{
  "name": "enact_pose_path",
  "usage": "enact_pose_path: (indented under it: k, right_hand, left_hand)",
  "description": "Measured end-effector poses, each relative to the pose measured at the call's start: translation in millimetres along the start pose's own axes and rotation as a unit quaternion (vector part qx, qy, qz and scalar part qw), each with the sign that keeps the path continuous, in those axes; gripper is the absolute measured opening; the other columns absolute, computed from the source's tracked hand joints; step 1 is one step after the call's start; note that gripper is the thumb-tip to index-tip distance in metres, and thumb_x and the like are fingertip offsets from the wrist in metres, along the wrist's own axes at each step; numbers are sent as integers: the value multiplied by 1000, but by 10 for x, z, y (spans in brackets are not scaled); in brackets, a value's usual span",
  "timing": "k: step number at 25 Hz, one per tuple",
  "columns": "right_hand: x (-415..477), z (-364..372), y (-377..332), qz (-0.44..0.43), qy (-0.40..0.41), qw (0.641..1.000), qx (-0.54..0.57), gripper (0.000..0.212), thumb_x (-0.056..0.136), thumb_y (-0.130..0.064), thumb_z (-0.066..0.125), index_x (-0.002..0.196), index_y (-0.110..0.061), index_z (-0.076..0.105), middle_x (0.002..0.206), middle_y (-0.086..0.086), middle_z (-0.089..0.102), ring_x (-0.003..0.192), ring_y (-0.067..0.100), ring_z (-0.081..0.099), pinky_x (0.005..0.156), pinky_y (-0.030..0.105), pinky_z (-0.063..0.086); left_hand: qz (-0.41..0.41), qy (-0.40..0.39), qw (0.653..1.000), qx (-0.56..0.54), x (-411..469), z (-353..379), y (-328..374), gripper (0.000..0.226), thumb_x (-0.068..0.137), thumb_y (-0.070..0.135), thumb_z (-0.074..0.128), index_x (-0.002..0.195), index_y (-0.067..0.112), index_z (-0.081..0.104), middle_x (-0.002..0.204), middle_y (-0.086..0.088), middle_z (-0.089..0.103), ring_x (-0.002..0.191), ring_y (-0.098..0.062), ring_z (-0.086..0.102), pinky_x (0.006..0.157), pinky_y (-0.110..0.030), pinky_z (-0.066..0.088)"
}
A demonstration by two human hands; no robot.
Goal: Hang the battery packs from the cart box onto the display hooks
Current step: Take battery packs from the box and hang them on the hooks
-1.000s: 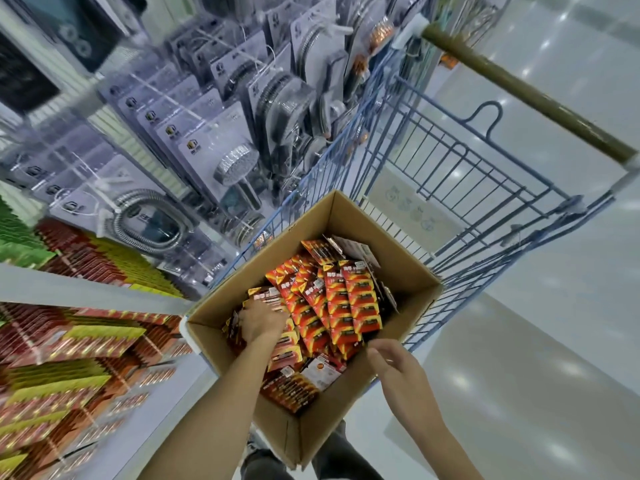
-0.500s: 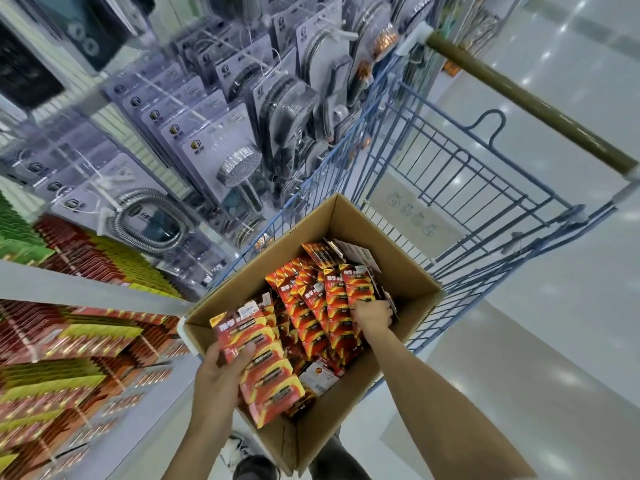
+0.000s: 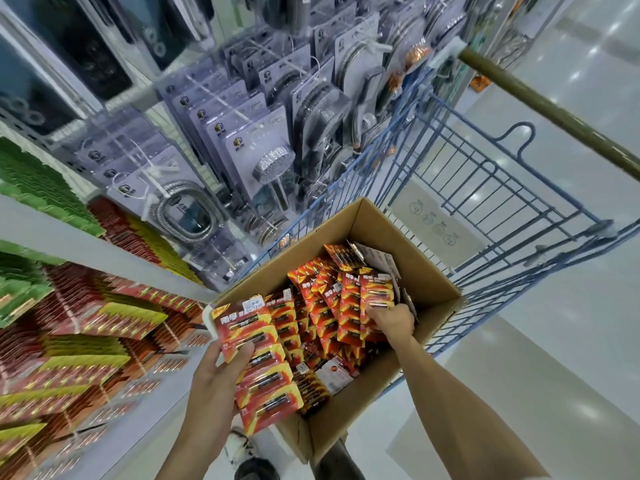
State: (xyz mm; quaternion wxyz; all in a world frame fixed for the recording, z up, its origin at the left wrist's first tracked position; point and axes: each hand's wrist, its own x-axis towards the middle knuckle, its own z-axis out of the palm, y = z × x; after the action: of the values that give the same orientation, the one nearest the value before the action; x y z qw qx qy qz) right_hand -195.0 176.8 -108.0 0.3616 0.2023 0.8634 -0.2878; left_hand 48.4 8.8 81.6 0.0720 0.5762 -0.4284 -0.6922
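Packs (image 3: 263, 362), a fanned strip of red-and-yellow cards, are pinched in the left hand (image 3: 213, 382), thumb on top, above the box's (image 3: 429, 268) near corner. Right hand (image 3: 393, 320) is inside the box, fingers curled on loose packs (image 3: 375, 292). Box sits in the cart (image 3: 485, 174) beside the display (image 3: 86, 323).

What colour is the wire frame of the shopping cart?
Blue. The cart shows its blue wire sides clearly in the head view, above the cardboard box.
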Motion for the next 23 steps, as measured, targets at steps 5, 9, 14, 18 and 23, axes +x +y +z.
enact_pose_path:
  k: [5,9,14,18,23]
  right_hand:
    - [-276,-103,-39,-13,-34,991,132,45,82,-21,80,119,-3,60,117,16,68,102,33,66,96,49,55]
    - [-1154,-311,-232,-60,-136,958,247,50,85,-15,81,127,-21,54,116,8,67,100,29,70,85,46,59]
    - [-2629,-382,-575,-206,-292,889,286,57,81,-5,79,130,-27,59,117,12,74,103,37,73,93,58,57]
    - [-3657,-145,-894,-269,-403,827,287,54,83,2,73,129,-26,63,117,18,73,104,42,72,82,53,61]
    - [-4591,390,-1220,-255,-520,760,293,45,85,-9,77,128,-21,68,121,20,71,104,40,72,77,49,61]
  left_hand:
    - [19,-42,998,-33,-135,-129,92,44,84,27,77,125,30,64,106,-6,80,90,-31,79,86,-54,60]
    - [48,-95,993,-54,-307,-432,230,62,77,9,81,132,26,60,111,-10,78,96,-34,77,76,-47,64]
    - [125,-106,983,-83,-519,-1067,537,68,73,5,82,133,26,58,113,-9,78,103,-32,76,87,-53,59]
    - [189,-83,970,-127,-752,-1723,779,67,84,5,76,142,30,54,122,-8,75,110,-35,73,95,-59,56]
    - [232,-44,950,-205,-1058,-2524,1008,59,82,16,77,136,34,61,126,-7,74,116,-37,70,97,-59,53]
